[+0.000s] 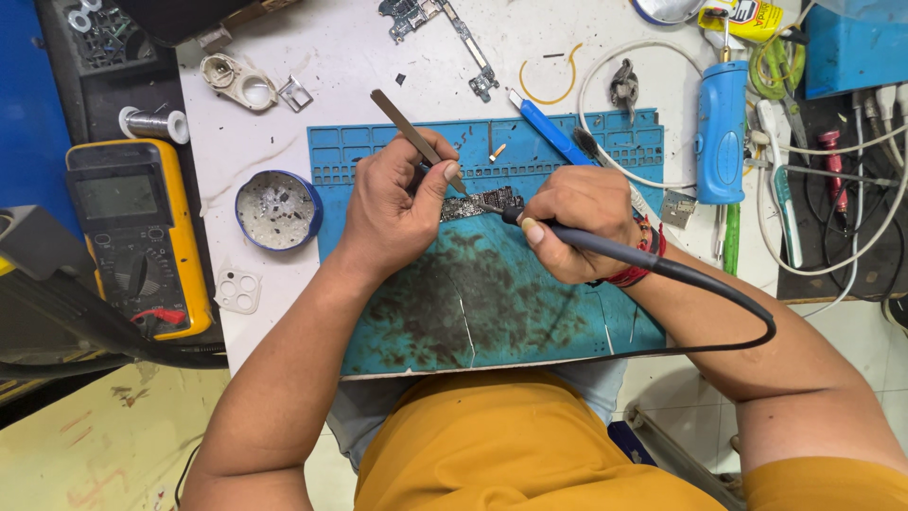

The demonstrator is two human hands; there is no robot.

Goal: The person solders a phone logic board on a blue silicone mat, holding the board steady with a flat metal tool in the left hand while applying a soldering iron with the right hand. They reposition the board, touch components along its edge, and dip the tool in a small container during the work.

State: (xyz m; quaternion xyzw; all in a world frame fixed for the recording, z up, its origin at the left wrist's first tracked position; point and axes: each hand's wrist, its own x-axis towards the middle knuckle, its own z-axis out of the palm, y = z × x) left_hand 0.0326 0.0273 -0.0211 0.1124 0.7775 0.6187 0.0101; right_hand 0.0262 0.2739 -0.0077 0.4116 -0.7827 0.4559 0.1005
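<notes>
A yellow multimeter [142, 237] lies far left, beside a round tin [277, 210]. On the blue mat [492, 312], the left hand [397, 203] pinches tweezers [409, 132] over a small circuit board [478, 203]. The right hand [582, 222] grips a soldering iron [605, 248], tip at the board.

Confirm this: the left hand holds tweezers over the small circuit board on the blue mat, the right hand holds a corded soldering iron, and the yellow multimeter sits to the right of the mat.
One detail is wrong. In the head view the yellow multimeter sits to the left of the blue mat, not the right. The rest holds: the left hand holds tweezers over the small circuit board, and the right hand holds the corded soldering iron.
</notes>
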